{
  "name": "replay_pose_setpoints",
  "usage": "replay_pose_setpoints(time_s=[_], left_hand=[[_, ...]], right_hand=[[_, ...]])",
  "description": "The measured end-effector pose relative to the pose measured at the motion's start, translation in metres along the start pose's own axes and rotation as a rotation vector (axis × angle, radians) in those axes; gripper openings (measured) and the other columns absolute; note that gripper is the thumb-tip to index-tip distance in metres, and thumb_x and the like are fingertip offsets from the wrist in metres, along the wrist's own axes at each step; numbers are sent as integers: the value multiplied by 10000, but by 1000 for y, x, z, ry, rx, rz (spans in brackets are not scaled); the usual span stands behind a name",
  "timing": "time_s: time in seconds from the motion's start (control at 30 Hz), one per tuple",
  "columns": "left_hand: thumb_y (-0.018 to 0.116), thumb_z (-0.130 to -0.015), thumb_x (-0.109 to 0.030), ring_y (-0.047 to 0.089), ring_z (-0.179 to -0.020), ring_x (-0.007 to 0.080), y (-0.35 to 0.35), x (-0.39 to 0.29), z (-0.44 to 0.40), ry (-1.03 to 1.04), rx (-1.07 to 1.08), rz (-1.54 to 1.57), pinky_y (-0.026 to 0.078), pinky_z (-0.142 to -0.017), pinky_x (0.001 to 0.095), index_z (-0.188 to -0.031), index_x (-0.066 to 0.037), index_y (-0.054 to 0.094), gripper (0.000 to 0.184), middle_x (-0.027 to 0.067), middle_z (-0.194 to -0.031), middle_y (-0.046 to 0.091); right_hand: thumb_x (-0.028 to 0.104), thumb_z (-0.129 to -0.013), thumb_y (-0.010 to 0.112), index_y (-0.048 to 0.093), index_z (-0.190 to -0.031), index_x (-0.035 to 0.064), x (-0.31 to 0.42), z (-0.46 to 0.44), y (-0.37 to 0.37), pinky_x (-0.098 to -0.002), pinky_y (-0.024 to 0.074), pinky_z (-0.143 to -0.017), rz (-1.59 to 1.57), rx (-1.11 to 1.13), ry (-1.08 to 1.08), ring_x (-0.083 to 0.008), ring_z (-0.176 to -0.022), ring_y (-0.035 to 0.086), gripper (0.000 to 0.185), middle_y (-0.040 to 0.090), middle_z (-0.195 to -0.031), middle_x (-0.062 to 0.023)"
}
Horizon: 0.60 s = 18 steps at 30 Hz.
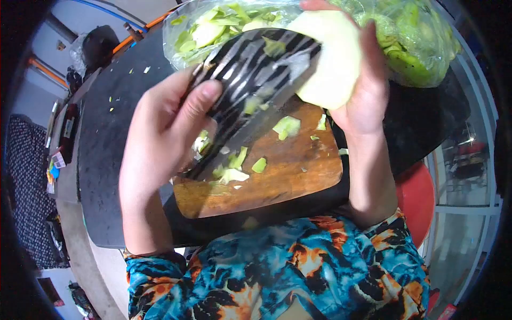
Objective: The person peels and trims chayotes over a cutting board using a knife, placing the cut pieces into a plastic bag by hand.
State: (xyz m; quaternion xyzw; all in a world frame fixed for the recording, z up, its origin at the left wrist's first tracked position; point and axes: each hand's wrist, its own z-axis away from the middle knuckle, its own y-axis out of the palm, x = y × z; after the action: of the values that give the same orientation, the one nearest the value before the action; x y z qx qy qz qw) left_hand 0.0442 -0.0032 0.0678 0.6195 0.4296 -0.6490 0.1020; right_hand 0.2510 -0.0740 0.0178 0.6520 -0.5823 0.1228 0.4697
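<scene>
My left hand (165,128) is closed around a broad knife (240,80), its thumb along the dark blade. The blade has shiny streaks, and bits of green peel cling to it; the hand hides the handle. A large pale vegetable (333,61), peeled and smooth, is in my right hand (365,98), fingers wrapped around its far side. The blade's tip end overlaps the vegetable's left side; I cannot tell whether they touch. Beneath both hands lies a wooden cutting board (304,170), scattered with peel scraps (232,175).
A clear plastic bag (213,26) at the back holds green peelings. Another clear bag (410,48), back right, holds green pieces. The black table (117,149) carries small scraps at left. A red stool-like surface (416,197) shows at right, beside a glass-panelled frame (464,209).
</scene>
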Motion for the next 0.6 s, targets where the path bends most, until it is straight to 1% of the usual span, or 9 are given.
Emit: replay_pose_setpoints(time_s=[0.1,0.13,0.23,0.27,0.37,0.4,0.5,0.53,0.6], left_hand=[[523,-932,-247,387,-555,26,-21,0,-10,-213,3,-107,332,-501,192,-916,19,585,274,-52,-658,471],[515,-932,-260,397,-547,31,-29,11,-16,-216,6,-128,337,-495,200,-913,21,585,290,-42,-652,483],[514,-926,-262,416,-532,32,-45,64,-41,-249,87,-179,337,-465,211,-967,-14,589,263,-40,-643,484],[517,-922,-257,421,-528,29,-48,74,-45,-264,124,-195,334,-452,213,-995,-32,591,248,-44,-641,479],[512,-923,-263,446,-551,38,-45,83,-47,-443,348,-97,355,-449,213,-1050,-20,575,281,-27,-709,504],[514,-916,-260,516,-600,92,-42,85,-48,-465,361,-141,424,-516,257,-1070,-7,558,300,27,-770,568],[525,-904,-252,584,-715,167,-39,93,-49,-106,311,-649,470,-647,305,-1099,-6,534,314,100,-864,619],[530,-895,-248,598,-849,215,-36,88,-48,-133,296,-647,458,-773,325,-1116,-6,517,328,147,-954,630],[530,-896,-223,594,-863,206,-31,80,-41,28,49,-709,451,-787,309,-1116,-10,521,307,146,-949,629]], right_hand=[[520,-931,299,363,-1316,5,-7,5,-1,-439,528,-767,90,-239,175,-307,-900,614,646,558,-1162,-179],[505,-939,303,354,-1308,-5,-8,1,-7,-451,550,-743,-22,-363,304,-367,-988,592,632,510,-1237,-208],[494,-937,312,350,-1304,-9,-8,0,-12,-478,554,-758,-144,-237,466,-428,-1067,541,624,478,-1268,-229],[383,-929,384,417,-1191,-20,-9,-1,-17,-533,535,-775,-258,-105,533,-421,-1033,563,481,525,-1170,-219],[228,-898,416,388,-1236,-35,-12,5,-5,-517,530,-806,-232,15,573,-412,-1061,550,429,510,-1191,-232],[110,-856,422,357,-1269,-58,-13,7,-1,-486,531,-824,-247,53,546,-397,-1084,540,450,501,-1208,-231],[56,-841,421,331,-1301,-32,-13,11,12,-473,529,-831,-153,51,535,-384,-1054,564,477,504,-1206,-222],[50,-841,421,318,-1309,-15,-14,13,15,-463,537,-814,-135,83,539,-378,-1032,577,484,510,-1199,-216],[39,-841,419,294,-1326,18,-16,15,19,-445,551,-781,-98,144,543,-367,-988,603,502,520,-1185,-204]])
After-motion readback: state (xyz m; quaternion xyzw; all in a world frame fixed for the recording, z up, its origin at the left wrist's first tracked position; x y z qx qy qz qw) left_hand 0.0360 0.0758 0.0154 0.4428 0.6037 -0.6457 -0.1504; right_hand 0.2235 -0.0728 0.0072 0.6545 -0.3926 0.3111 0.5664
